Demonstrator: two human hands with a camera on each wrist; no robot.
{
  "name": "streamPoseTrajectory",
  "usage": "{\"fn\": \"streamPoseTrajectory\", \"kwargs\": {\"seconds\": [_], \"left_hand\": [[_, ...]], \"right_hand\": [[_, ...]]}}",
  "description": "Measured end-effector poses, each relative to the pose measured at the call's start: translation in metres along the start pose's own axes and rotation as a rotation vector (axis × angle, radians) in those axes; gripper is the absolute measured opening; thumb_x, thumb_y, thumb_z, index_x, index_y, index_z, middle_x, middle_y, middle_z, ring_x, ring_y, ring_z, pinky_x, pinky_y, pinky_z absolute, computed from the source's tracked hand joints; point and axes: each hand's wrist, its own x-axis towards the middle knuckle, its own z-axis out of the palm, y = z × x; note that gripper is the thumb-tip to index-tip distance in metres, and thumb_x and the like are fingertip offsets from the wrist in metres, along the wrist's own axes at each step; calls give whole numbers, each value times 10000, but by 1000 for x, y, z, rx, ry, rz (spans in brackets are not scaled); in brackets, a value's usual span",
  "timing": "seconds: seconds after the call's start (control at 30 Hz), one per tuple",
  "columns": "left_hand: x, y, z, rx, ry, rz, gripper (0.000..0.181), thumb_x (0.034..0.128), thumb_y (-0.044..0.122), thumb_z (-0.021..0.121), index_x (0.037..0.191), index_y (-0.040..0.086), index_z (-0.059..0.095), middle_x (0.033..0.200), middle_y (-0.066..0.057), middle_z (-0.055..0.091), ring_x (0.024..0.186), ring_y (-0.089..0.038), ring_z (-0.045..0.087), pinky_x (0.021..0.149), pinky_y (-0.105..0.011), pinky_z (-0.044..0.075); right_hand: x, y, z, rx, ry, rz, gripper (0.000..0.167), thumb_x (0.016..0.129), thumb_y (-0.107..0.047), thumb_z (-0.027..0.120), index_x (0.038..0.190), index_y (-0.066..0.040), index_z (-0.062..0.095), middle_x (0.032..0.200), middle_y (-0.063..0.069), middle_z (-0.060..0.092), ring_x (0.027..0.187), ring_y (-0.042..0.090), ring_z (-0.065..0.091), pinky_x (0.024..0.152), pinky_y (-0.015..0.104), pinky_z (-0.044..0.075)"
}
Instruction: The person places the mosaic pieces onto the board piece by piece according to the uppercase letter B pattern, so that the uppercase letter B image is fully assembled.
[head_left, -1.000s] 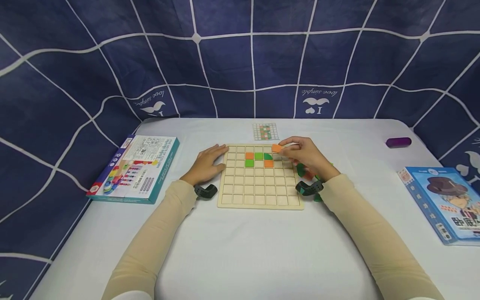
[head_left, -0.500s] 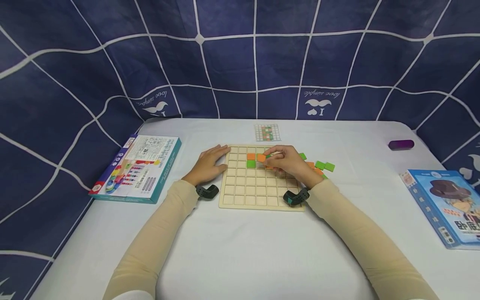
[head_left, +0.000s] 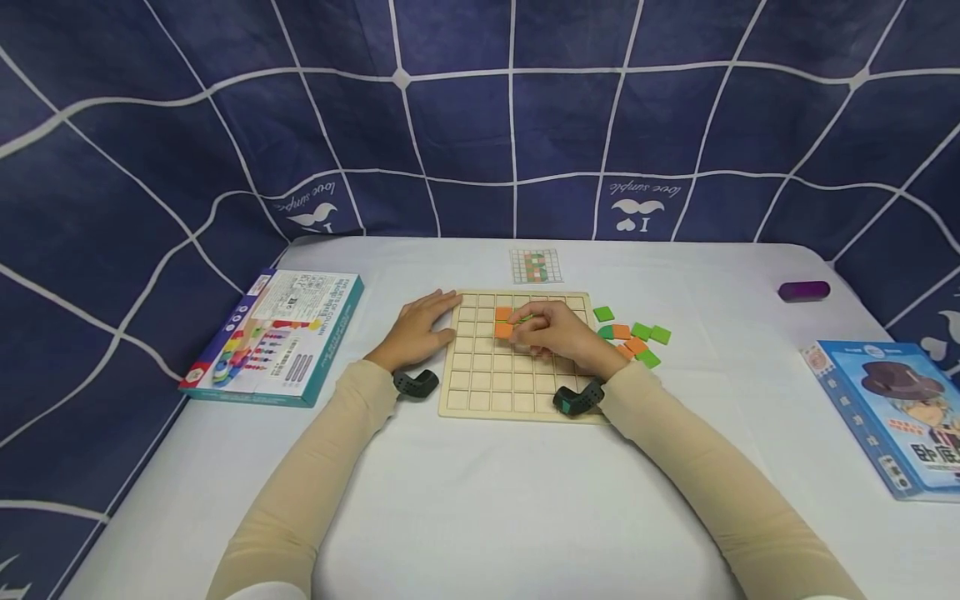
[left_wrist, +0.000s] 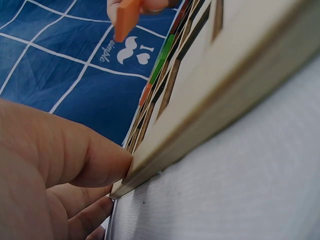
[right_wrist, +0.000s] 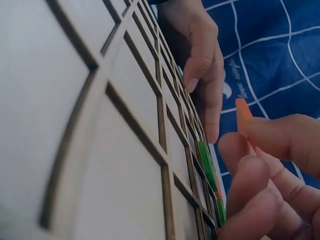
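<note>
My right hand (head_left: 553, 333) pinches an orange square tile (right_wrist: 243, 114) between thumb and fingertips. The tile is held above the gridded wooden board (head_left: 480, 384), apart from it in both wrist views. An orange tile (head_left: 503, 313) sits in the grid just beyond the held one. Green tiles (right_wrist: 206, 158) also lie in the grid, mostly hidden by the right hand in the head view. My left hand (head_left: 417, 332) rests along the board's upper left edge, its thumb touching the rim in the left wrist view.
Loose green and orange tiles (head_left: 641, 331) lie right of the board. A small pattern card (head_left: 536, 267) is behind it. A boxed toy (head_left: 281, 337) lies left; a blue box (head_left: 892, 417) and a purple case (head_left: 804, 291) lie right. A dark blue grid-patterned cloth (head_left: 465, 125) hangs behind.
Holding the orange tile, my right hand has moved left and nearer from the board's upper right part. The loose tiles have come into view behind it. My left hand keeps its place.
</note>
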Motion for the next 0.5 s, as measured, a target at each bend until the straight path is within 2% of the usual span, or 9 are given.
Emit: {"fn": "streamPoseTrajectory", "kwargs": {"seconds": [0.23, 0.5], "left_hand": [[0, 1, -1, -1, -4, -10, 693, 995, 208, 583, 1654, 55, 432, 1742, -120, 364, 1652, -327, 222, 1338, -535, 113], [-1, 3, -1, -7, -7, -16, 692, 996, 207, 584, 1653, 51, 433, 1744, -118, 360, 1655, -324, 214, 1338, -528, 108]], "right_hand": [[1, 6, 0, -87, -25, -43, 279, 1021, 16, 648, 1290, 90, 657, 871, 53, 702, 603, 141, 553, 545, 225, 495], [0, 8, 4, -246, -14, -107, 249, 965, -25, 787, 1192, 52, 720, 813, 45, 675, 551, 132, 542, 527, 234, 481]]}}
